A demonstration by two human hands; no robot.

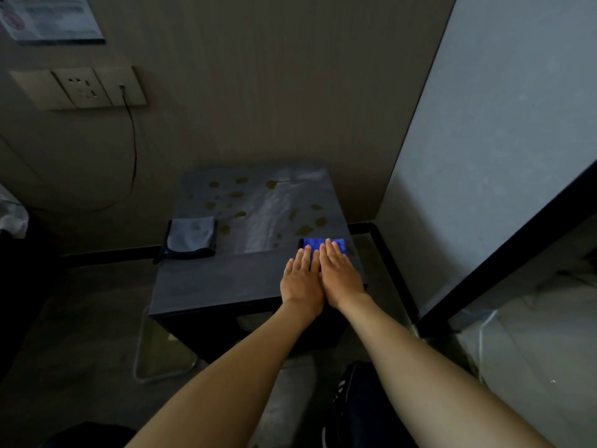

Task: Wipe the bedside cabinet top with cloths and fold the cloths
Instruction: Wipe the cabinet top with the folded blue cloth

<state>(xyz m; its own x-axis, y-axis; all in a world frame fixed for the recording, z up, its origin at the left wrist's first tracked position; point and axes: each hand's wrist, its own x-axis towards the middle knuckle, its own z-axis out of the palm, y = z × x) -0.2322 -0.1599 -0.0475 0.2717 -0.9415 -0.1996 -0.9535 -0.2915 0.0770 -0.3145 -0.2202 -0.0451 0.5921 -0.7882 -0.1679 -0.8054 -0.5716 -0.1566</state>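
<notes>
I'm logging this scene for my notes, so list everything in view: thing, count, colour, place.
bedside cabinet: one, dark grey, centre, against the wall
blue cloth: one, blue, folded, right side of the cabinet top
grey cloth: one, grey with dark edging, folded, left edge of the top
spots: several, yellowish, back half of the top
wall socket panel: one, pale, upper left wall
cable: one, black, hanging from the panel
notice: one, white, top left
shoe: one, dark with pale stripes, floor
left hand: flat on the blue cloth
right hand: flat on the blue cloth
</notes>
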